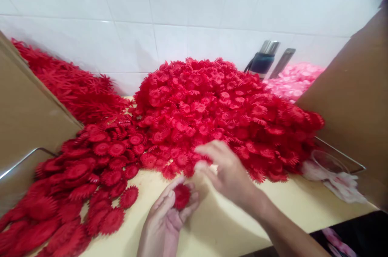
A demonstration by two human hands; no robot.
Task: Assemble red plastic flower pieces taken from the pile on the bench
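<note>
Red fringed disc (182, 197) sits in left hand (173, 220), fingers curled round it. Round, no long side. Right hand (224, 169) apart (bit blurry), farther out and rightward, finger and thumb parted, nearer big red flower-piece pile (209, 103).

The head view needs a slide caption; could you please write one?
The left hand holds a red disc while the right hand is at the front of a heap of red pieces.

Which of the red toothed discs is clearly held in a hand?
The dark red disc cupped in the left hand; the others in view lie in the front-left pile or central heap.
</note>
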